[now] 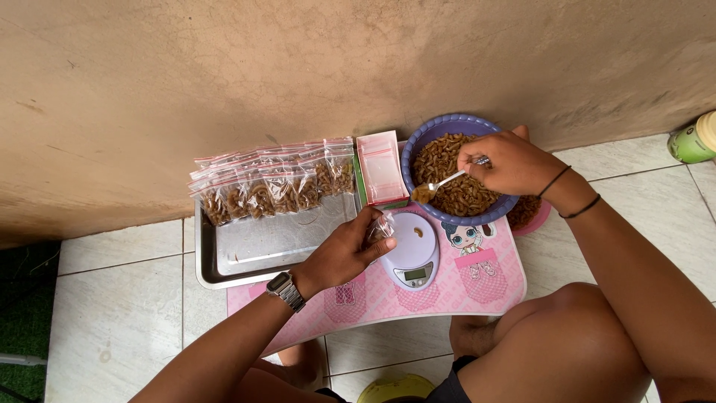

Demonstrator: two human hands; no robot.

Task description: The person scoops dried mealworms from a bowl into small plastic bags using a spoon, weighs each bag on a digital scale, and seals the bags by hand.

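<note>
Centre frame, a pink bench (pixel 477 287) carries a purple bowl (pixel 429 138) of brown pieces. The right hand (pixel 507 163) grips a loaded spoon (pixel 440 184); the left hand (pixel 347 250) pinches a small clear bag (pixel 383 226). Level spoon, bag mouth held wide, avoids spills.

Single head-worn view: looks steeply down from above seated person, close range, facing wall (pixel 298 89); frame covers pink worktop (pixel 462 287), tiled floor (pixel 119 321), both forearms, knees.

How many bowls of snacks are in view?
2: the purple bowl under the right hand, and a pink bowl mostly hidden behind it.
</note>
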